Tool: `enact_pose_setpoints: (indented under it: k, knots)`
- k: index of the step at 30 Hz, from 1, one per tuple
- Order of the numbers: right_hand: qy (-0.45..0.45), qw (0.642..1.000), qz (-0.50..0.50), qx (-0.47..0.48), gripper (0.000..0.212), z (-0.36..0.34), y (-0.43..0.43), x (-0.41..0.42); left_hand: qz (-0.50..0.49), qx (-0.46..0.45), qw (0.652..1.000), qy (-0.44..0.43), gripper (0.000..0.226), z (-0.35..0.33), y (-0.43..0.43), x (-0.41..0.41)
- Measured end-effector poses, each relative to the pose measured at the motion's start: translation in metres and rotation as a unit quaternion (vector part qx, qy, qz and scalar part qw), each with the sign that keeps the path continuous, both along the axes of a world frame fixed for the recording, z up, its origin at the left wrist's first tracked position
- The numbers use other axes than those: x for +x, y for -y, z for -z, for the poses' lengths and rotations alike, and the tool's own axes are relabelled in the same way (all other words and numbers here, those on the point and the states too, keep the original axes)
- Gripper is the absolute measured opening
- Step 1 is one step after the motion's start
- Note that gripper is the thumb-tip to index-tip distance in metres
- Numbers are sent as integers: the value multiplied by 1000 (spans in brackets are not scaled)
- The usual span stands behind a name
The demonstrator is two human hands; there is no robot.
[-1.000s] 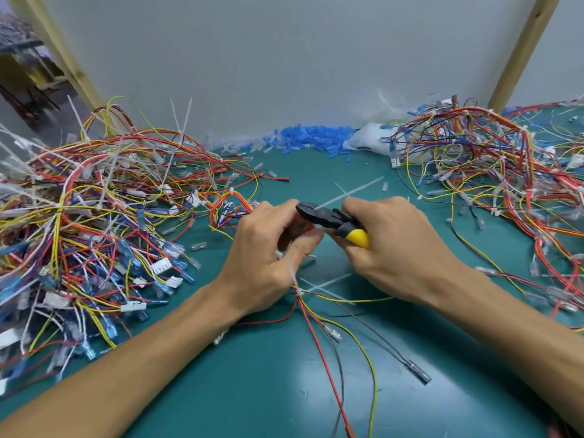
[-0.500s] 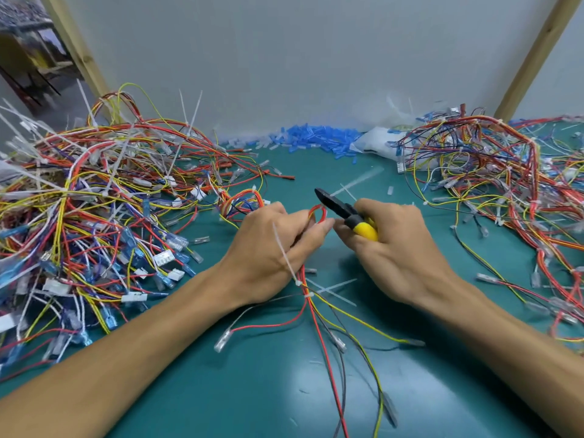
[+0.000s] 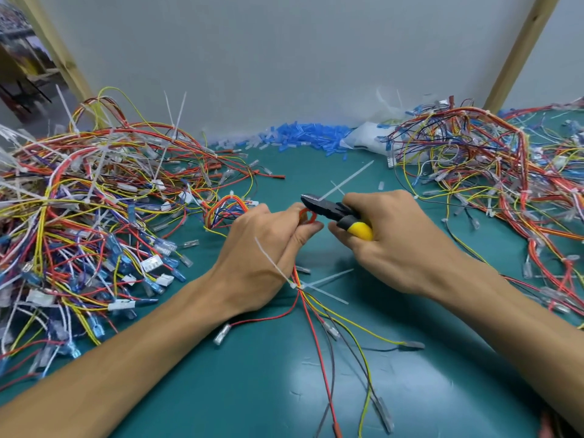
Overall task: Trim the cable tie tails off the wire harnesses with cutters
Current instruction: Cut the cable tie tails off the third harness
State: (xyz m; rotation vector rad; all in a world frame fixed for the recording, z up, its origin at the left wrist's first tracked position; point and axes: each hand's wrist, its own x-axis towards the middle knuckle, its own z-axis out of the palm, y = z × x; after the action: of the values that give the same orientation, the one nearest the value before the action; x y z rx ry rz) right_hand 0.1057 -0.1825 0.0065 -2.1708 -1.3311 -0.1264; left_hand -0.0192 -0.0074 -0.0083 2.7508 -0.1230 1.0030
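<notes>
Teal table [image 3: 252, 390] is crossed nearest by loose leads of a wire harness [image 3: 303, 300], bound by a white cable tie [image 3: 294, 285], tails uncut. Its red loop is pinched in the left hand's [image 3: 262, 257] grip; cutters [image 3: 328, 208] are clasped in the right hand's [image 3: 398, 245] grip, tips at the loop. Harness piles [image 3: 94, 216] are noted beyond.

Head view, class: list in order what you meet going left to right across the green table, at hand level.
Large tangled pile of multicoloured wire harnesses → left hand, pinching a red wire loop → black cutters with yellow handle → right hand, gripping them → second tangled pile of red and yellow harnesses.
</notes>
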Motion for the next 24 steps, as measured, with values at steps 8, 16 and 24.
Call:
enact_pose_setpoints:
  k: [8, 16, 24]
  knots:
    - [-7, 1000, 17, -10, 31, 2, -2, -11, 8, -43, 999, 9, 17, 0, -2, -1]
    - [18, 999, -18, 37, 29, -1, -3, -6, 3, -62, 998, 25, 30, 1, 0, -2]
    - [4, 1000, 4, -1, 38, 5, -6, -8, 12, -70, 997, 30, 9, -1, 3, -1]
